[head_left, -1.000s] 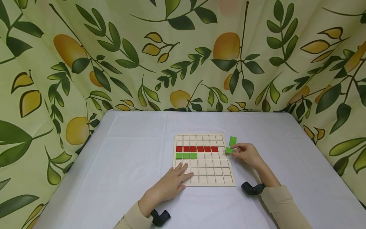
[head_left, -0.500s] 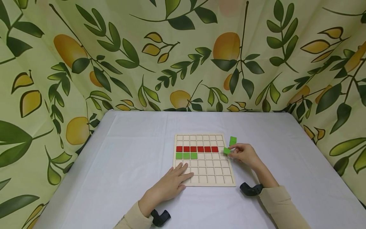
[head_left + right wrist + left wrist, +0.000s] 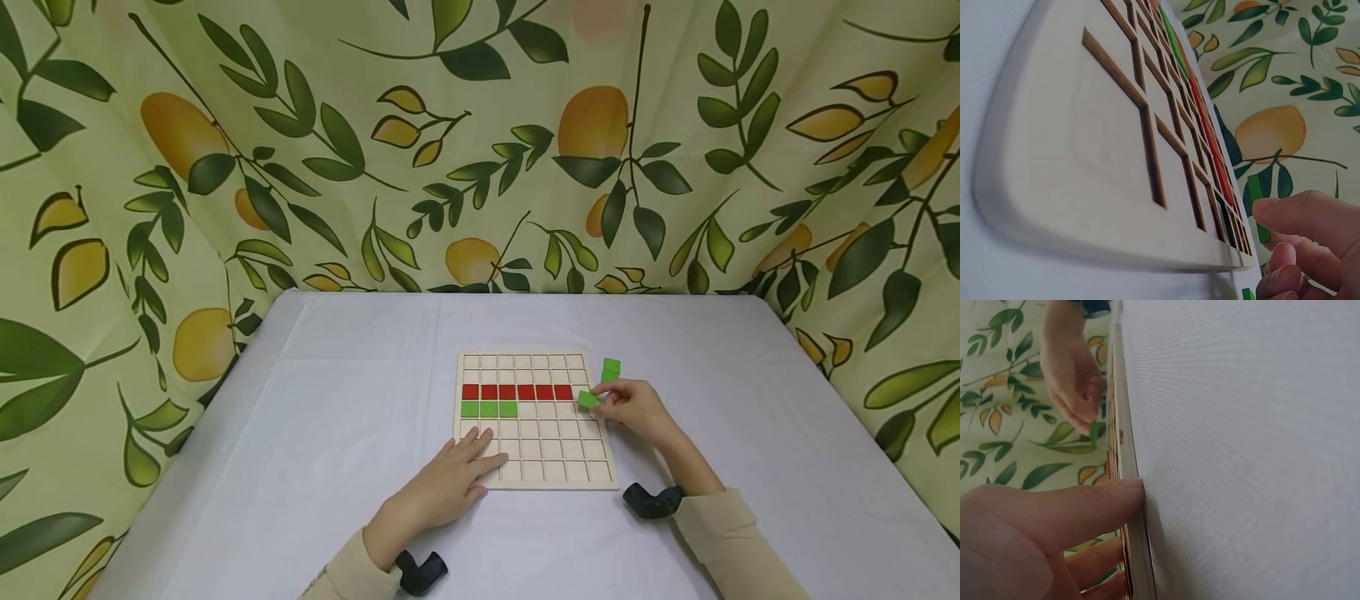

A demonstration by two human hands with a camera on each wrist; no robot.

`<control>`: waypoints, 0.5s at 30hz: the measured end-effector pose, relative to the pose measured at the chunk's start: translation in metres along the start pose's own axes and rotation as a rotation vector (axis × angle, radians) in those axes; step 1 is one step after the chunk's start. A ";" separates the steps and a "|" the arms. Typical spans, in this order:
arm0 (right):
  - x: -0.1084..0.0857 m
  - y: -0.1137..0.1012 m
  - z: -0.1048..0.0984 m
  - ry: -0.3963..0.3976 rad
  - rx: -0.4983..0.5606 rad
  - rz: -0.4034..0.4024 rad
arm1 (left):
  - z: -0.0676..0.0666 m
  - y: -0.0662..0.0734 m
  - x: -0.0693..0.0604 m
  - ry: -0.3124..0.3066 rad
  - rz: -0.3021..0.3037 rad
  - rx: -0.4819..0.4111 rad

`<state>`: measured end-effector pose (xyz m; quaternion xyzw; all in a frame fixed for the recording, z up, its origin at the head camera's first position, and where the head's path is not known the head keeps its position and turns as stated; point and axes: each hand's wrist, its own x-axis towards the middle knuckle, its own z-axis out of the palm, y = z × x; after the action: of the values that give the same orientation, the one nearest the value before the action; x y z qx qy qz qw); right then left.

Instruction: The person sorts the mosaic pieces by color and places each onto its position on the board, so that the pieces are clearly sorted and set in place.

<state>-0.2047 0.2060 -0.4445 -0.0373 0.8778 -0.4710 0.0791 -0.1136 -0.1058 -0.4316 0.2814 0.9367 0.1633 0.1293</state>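
A square wooden grid board (image 3: 551,477) lies on the table. Red tiles (image 3: 526,392) fill most of one row; below them, green tiles (image 3: 489,409) take the three leftmost cells. My right hand (image 3: 636,406) pinches another green tile (image 3: 587,400) between thumb and fingertips over the board's right edge. In the right wrist view this tile (image 3: 1259,209) is tilted on edge, raised off the grid. My left hand (image 3: 446,479) rests on the board's lower left corner with fingers spread. Its thumb (image 3: 1104,503) touches the board's side in the left wrist view.
Loose green tiles (image 3: 611,367) lie right of the board, just beyond my right hand. A white cloth (image 3: 337,400) covers the table. Black devices (image 3: 422,572) sit at both wrists. A leaf-and-fruit patterned curtain (image 3: 480,167) hangs behind and at the sides.
My right hand has shifted left with the pinched green tile, from the board's right border to over its rightmost column. The left hand has stayed in place.
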 end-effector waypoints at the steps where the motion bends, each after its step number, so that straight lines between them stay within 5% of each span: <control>1: 0.000 0.000 0.001 -0.001 -0.001 0.001 | 0.000 0.000 0.000 0.001 0.000 -0.002; 15: 0.001 -0.002 0.009 -0.015 -0.004 -0.041 | 0.001 0.000 0.000 0.000 -0.003 -0.002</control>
<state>-0.2037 0.1971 -0.4482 -0.0592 0.8772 -0.4704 0.0760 -0.1133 -0.1059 -0.4323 0.2797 0.9370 0.1640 0.1297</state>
